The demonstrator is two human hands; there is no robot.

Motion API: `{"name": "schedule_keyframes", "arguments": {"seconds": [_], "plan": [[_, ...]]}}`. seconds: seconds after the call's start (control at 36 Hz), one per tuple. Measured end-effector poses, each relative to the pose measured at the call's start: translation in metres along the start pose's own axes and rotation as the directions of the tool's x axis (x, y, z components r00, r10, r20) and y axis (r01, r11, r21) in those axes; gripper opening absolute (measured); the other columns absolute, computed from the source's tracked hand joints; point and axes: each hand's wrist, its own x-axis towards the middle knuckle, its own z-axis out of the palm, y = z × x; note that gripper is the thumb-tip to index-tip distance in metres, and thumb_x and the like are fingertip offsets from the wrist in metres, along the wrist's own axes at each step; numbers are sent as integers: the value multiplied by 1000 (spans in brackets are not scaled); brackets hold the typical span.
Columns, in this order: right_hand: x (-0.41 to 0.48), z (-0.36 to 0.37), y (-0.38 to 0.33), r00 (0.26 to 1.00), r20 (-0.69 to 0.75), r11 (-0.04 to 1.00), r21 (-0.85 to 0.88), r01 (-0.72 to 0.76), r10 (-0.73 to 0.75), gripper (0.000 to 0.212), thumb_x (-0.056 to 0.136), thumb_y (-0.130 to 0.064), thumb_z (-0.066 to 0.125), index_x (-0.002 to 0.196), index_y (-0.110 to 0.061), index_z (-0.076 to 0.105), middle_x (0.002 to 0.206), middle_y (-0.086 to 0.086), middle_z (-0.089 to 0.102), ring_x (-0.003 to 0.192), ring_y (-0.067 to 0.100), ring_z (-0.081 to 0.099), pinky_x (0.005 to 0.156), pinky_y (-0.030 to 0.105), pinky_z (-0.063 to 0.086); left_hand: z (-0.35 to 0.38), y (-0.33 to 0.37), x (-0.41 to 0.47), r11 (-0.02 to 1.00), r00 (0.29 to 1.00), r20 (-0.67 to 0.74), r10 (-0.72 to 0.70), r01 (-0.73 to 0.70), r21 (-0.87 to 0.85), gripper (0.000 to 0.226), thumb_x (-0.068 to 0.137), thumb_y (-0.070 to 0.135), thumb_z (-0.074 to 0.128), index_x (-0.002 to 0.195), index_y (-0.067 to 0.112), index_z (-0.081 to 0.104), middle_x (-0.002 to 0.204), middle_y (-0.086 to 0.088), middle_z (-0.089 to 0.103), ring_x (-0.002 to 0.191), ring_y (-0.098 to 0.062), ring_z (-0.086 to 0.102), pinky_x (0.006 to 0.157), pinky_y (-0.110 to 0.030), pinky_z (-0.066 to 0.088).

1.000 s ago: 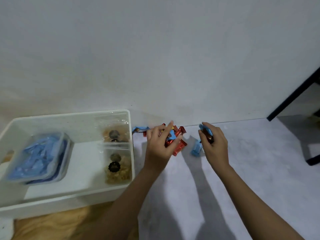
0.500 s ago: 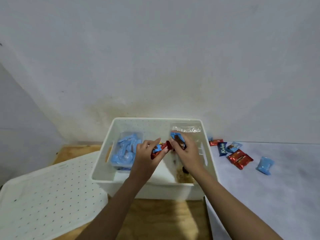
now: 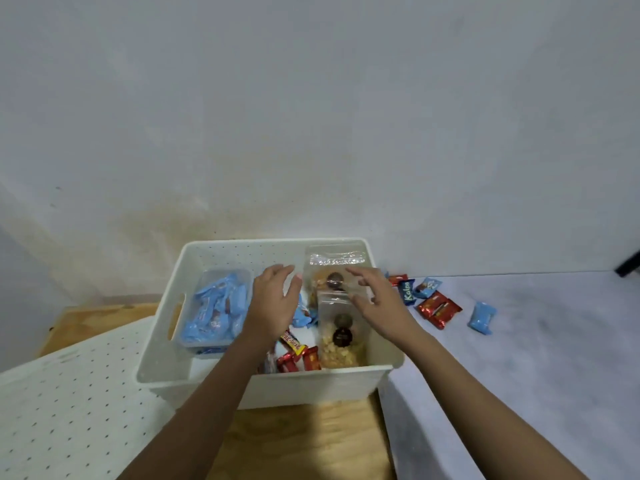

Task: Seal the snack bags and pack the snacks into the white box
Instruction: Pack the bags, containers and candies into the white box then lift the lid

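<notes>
Left hand [image 3: 273, 303] and right hand [image 3: 375, 299] hover wide-fingered, empty, over the white box [image 3: 311, 389] gap where candies [image 3: 294, 356] belong

White, blue and red on grey
The white box [image 3: 311, 389] and white lid [image 3: 69, 410] are speckled with small dark dots. Pale blue wrappers [image 3: 214, 306] and red-and-gold bars [image 3: 298, 360] lie inside; red packets [image 3: 438, 308] and one dark blue packet [image 3: 408, 293] sit on a mottled grey surface [image 3: 519, 375].
</notes>
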Motion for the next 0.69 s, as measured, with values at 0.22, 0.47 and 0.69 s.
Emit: {"name": "schedule_keyframes", "arguments": {"seconds": [0.22, 0.47, 0.69], "plan": [[-26, -108, 97, 961, -220, 984, -16, -176, 169, 42, 88, -6, 56, 127, -20, 49, 127, 1, 49, 113, 15, 50, 99, 35, 43, 111, 117, 2, 943, 976, 20, 216, -203, -263, 26, 94, 25, 49, 116, 18, 59, 119, 7, 49, 117, -10, 47, 103, -33, 41], [-55, -172, 235, 947, -118, 939, -143, -314, 298, 54, 89, -28, 59, 137, -22, 37, 138, 0, 42, 127, 17, 38, 99, 22, 27, 268, 114, -31, 985, 990, 70, 124, -115, -128, 46, 88, 37, 41, 125, 11, 51, 130, -6, 52, 121, -7, 39, 106, -19, 33], [-45, -162, 307, 996, 5, 892, -445, -75, 87, 83, 78, -71, 45, 145, -30, 17, 152, 5, 27, 142, 25, 18, 115, 46, 21, 301, 35, -9, 958, 962, -161, -219, 243, 150, 74, 82, 53, 34, 139, 7, 35, 148, -16, 31, 138, -30, 28, 114, -42, 25]]}}
